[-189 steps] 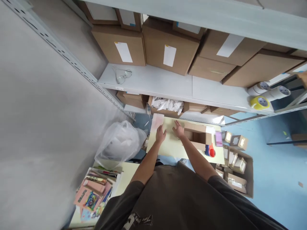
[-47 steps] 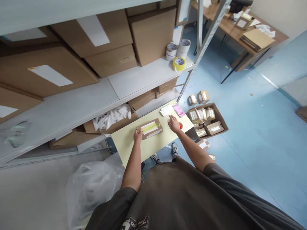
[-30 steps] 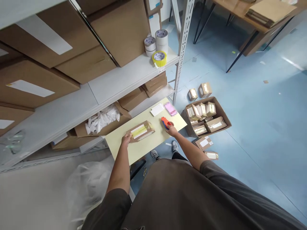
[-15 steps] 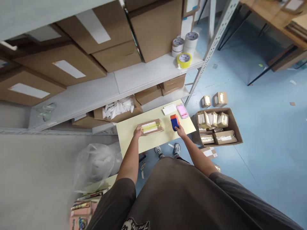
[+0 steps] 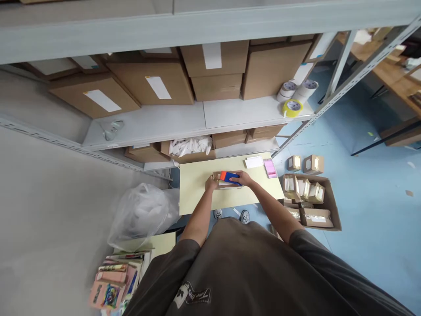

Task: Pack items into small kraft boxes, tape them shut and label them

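Observation:
A small brown cardboard box (image 5: 219, 184) lies on the pale yellow table (image 5: 197, 193). My left hand (image 5: 210, 182) grips the box's left end. My right hand (image 5: 244, 178) is closed round an orange and blue tape dispenser (image 5: 228, 177) and holds it on top of the box. Most of the box is hidden under the dispenser and my hands.
White papers (image 5: 253, 162) and a pink item (image 5: 270, 168) lie at the table's right end. An open carton (image 5: 332, 213) of small packed boxes stands on the blue floor to the right. Metal shelving (image 5: 204, 118) with big cartons and tape rolls (image 5: 292, 107) rises behind. A plastic bag (image 5: 141, 215) sits left.
My right hand picked the tape dispenser up from the table's right side and brought it left onto the box. My left hand stayed on the box's left end.

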Demonstrator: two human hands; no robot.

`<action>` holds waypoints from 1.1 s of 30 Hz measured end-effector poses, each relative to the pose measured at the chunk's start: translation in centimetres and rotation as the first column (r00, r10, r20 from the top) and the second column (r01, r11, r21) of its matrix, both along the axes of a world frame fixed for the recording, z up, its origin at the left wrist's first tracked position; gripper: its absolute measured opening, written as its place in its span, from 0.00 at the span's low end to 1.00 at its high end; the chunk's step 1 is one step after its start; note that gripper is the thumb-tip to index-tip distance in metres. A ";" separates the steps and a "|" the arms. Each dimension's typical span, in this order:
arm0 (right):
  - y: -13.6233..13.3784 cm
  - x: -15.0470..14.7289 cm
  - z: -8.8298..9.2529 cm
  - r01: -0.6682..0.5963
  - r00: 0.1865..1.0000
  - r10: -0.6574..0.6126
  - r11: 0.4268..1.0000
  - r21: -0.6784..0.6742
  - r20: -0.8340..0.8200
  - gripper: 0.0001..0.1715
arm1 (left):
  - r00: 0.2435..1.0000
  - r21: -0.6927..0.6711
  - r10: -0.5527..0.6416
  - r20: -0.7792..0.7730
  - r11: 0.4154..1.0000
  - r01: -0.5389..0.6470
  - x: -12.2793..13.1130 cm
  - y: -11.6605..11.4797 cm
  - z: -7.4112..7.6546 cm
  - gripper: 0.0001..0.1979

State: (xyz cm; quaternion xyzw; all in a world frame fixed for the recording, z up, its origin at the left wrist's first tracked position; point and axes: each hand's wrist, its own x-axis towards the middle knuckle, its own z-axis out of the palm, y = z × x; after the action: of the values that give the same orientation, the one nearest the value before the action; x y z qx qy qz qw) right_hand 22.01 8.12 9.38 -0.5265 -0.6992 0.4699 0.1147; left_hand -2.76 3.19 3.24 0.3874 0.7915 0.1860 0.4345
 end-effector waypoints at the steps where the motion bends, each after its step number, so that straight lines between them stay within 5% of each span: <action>1: 0.1 0.0 0.0 -0.005 1.000 0.005 1.000 -0.001 0.002 0.30 | 0.999 -0.053 0.043 -0.033 0.998 -0.045 0.1 -0.1 0.2 0.25; 5: -0.2 0.2 0.0 0.006 1.000 -0.006 1.000 0.005 0.009 0.31 | 0.983 0.028 0.147 -0.109 0.989 -0.145 0.3 -0.8 1.0 0.35; 8: -0.9 0.3 0.3 0.043 0.999 -0.043 0.998 -0.045 0.000 0.30 | 0.986 0.267 0.132 -0.097 0.958 -0.102 -0.1 -1.3 1.5 0.23; 11: -1.8 0.4 0.6 0.087 0.995 -0.093 0.985 -0.149 -0.038 0.31 | 0.991 0.354 -0.009 0.131 0.935 -0.038 -0.9 -1.3 1.7 0.18; 14: -2.3 0.6 1.1 0.115 0.985 -0.138 0.971 -0.210 -0.100 0.33 | 0.895 0.293 -0.153 0.418 0.956 0.027 -1.2 -0.9 1.8 0.24; 19: -2.1 0.7 2.2 0.067 0.982 -0.104 0.972 -0.227 -0.156 0.34 | 0.768 0.259 -0.129 0.628 0.965 -0.050 -1.5 -0.8 2.7 0.30; 24: -1.0 0.5 3.9 -0.042 0.984 0.018 0.990 -0.133 -0.179 0.31 | 0.743 0.322 -0.103 0.662 0.934 -0.157 -1.9 -0.9 5.2 0.29; 33: -0.5 0.3 7.7 -0.156 0.965 0.175 0.982 0.111 -0.197 0.26 | 0.828 0.416 -0.098 0.552 0.893 -0.172 -2.1 -0.7 9.8 0.23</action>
State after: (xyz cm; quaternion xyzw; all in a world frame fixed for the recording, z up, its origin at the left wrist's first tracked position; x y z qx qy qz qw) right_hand 22.28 7.64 17.13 -0.4086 -0.7465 0.4964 0.1716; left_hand -4.87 2.48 13.01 0.3893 0.5721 0.4771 0.5418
